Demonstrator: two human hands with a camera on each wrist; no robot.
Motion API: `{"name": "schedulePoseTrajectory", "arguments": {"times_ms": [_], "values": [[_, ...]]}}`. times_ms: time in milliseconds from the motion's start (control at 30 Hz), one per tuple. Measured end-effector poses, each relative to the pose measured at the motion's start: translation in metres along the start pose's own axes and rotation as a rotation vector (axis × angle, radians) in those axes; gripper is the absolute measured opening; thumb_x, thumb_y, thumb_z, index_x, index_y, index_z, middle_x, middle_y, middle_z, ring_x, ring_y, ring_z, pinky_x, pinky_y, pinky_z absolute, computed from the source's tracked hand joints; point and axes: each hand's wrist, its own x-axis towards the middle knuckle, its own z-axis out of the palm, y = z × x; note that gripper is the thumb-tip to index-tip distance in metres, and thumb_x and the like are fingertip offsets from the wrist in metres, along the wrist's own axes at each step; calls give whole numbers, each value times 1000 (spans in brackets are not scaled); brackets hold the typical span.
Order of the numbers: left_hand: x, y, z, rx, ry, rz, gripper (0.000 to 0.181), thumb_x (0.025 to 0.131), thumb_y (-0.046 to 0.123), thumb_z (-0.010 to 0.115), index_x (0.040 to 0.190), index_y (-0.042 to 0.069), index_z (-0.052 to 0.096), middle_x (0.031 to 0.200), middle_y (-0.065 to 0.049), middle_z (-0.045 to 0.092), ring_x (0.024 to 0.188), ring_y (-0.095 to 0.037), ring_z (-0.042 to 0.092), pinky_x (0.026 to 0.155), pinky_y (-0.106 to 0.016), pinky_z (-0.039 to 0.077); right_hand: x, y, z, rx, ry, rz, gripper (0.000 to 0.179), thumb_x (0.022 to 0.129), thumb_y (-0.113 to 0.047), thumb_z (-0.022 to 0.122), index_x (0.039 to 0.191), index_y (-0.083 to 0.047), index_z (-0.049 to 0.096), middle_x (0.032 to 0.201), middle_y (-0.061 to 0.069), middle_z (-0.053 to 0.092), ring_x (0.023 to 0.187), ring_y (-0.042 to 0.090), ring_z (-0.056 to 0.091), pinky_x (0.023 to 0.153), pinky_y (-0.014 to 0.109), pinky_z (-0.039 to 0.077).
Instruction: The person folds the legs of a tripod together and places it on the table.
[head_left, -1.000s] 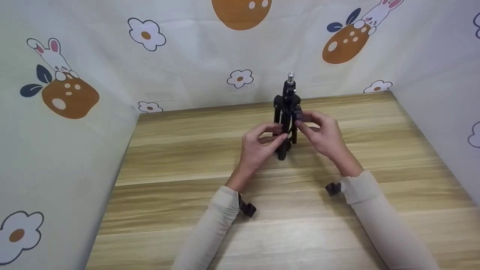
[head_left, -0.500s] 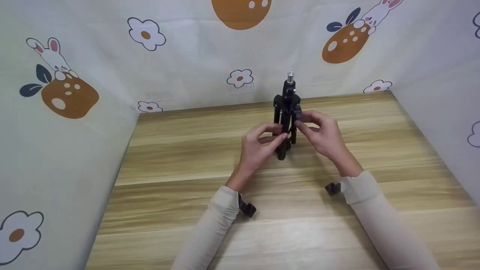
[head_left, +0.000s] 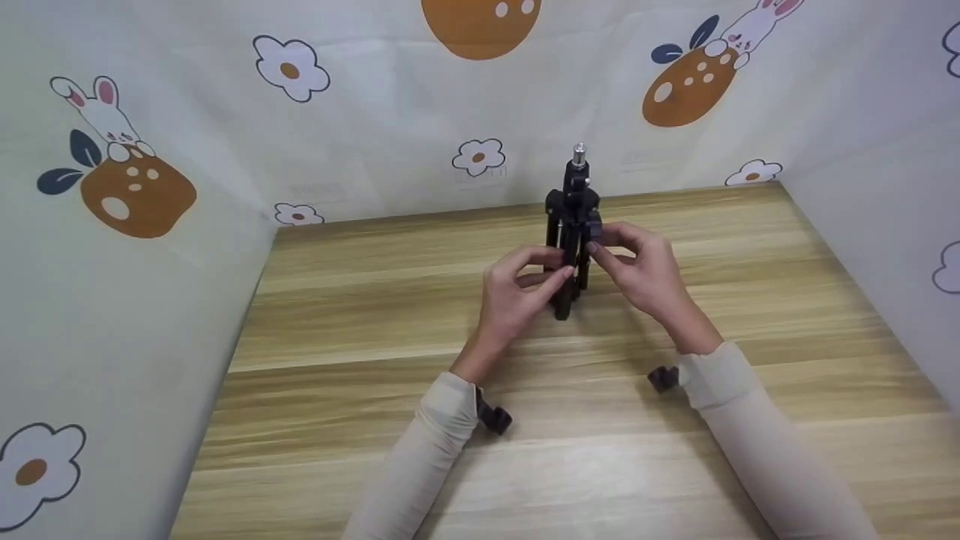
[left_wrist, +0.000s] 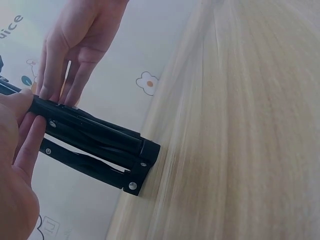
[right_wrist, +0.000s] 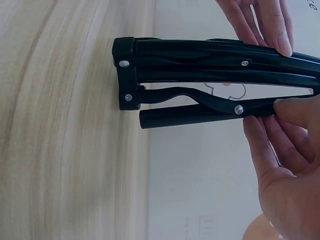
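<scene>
A small black light stand (head_left: 576, 204) stands upright near the back of the table, its silver stud (head_left: 580, 154) pointing up and its legs folded close together. From the left, my left hand (head_left: 514, 292) pinches one leg between thumb and fingers. On the opposite side my right hand (head_left: 646, 271) grips another leg high up, just below the hub. In the right wrist view that leg (right_wrist: 175, 117) angles slightly away from the others, joined by a riveted brace (right_wrist: 185, 94). The left wrist view shows the bottom joint (left_wrist: 142, 167) close over the wood.
The wood-grain table (head_left: 337, 420) meets a printed fabric backdrop (head_left: 390, 127) right behind the stand. More fabric walls rise at the left and right. A black wrist mount (head_left: 495, 418) sits at the left cuff, another mount (head_left: 664, 378) at the right.
Both hands keep their places on the stand's legs. The whole head view shifts very slightly; nothing else visibly differs.
</scene>
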Motion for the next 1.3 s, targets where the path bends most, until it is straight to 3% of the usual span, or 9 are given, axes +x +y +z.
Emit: {"name": "schedulePoseTrajectory", "arguments": {"times_ms": [933,1300], "values": [[-2,3,0,12,11,-21,22,94,9,86,112,0,77,111,-14,79,100,-19,78,87,-33,72,-1,0,4,37,-9,10,19,100,-10,78,117,1,79,112,18,80,106,14,76,95,25,67],[0,2,0,35,3,12,21,94,8,86,111,-1,77,109,-14,80,98,-20,79,85,-32,72,-2,-2,4,37,-10,3,20,101,-10,78,116,2,79,111,20,80,105,13,75,93,22,67]]}}
